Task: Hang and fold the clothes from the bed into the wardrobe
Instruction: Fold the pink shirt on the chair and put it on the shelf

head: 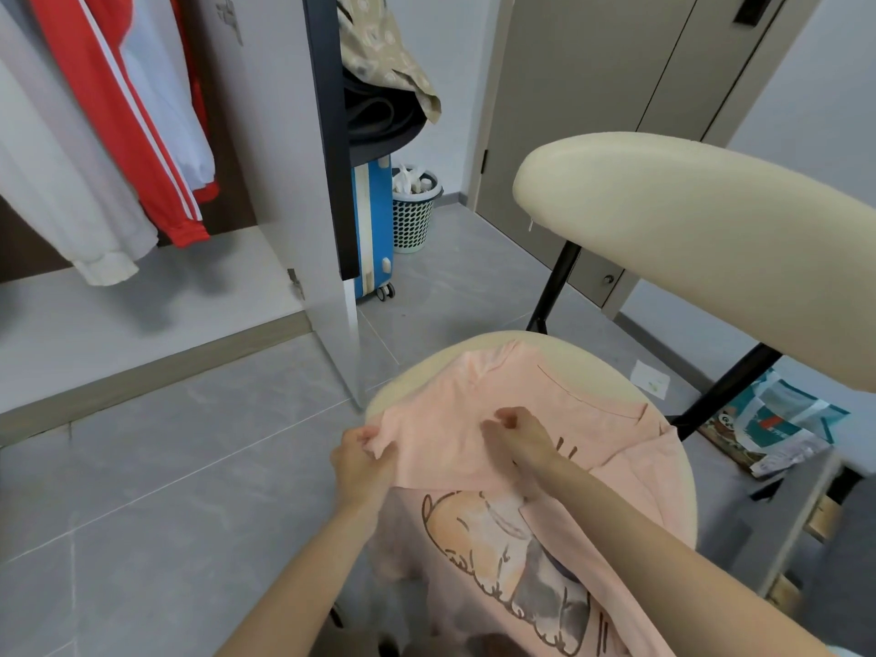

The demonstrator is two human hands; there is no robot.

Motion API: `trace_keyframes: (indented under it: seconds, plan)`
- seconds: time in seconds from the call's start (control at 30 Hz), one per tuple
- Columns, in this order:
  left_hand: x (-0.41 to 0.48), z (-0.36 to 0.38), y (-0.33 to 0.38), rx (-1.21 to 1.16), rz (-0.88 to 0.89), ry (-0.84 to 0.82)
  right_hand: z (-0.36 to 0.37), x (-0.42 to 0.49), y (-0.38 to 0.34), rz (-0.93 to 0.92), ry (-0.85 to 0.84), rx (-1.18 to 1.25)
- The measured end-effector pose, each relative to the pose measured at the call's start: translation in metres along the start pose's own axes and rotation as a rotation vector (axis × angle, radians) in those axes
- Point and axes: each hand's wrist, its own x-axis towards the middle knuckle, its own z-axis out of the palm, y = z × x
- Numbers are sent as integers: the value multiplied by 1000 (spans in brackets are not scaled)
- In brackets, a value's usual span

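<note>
Forearms nearest, both reaching forward over the chair. The shirt (445, 410), pink with a cartoon print, lies spread across the chair seat (426, 360); its printed lower part spills off the near edge of the seat towards the person.

Hands: left hand (362, 459) pinches a doubled-over edge of the shirt at the left rim of the seat. Right hand (521, 436) sits near the middle of the seat, on top of the same turned-over flap, fingers curled and seemingly nipping the cloth. The two hands are close together, and the shirt lies under and between them.

Progress, as I judge it: a fold is started but not finished. One flap is turned over and a sleeve sticks out towards the right side of the seat. The shirt is not yet put away.

Left of the chair and beyond it, the wardrobe (142, 315) stands open. A red jacket (118, 111) and a white top (71, 206) hang inside, so some hanging looks done. The floor of the wardrobe shows no folded pile where I can see it. The bed is out of sight, so I cannot tell how many clothes are left.
</note>
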Motion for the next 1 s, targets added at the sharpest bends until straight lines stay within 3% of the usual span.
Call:
trace_keyframes:
  seconds: [0.1,0.27,0.43,0.5,0.57,0.63,0.8,0.9,1.0]
  plan:
    - [3,2,2,-56,-46,-13,6,12,-16,60,-115,175]
    - [12,4,8,-117,-19,0,8,39,-42,229,-36,403]
    - [18,2,10,-259,-65,78,2,51,-59,183,-115,514]
    - [17,3,9,-280,-67,95,-1,58,-63,82,-1,595]
    - [15,5,8,-267,-39,80,-5,66,-64,-81,151,521]
    - [13,7,8,-211,-4,48,-6,68,-64,-145,196,418]
    - [9,10,9,1,92,-10,-4,63,-40,94,-18,188]
    - [3,12,13,6,129,-6,-4,56,-28,64,-78,60]
    - [-6,14,16,-62,79,-35,-6,45,-24,-29,30,-21]
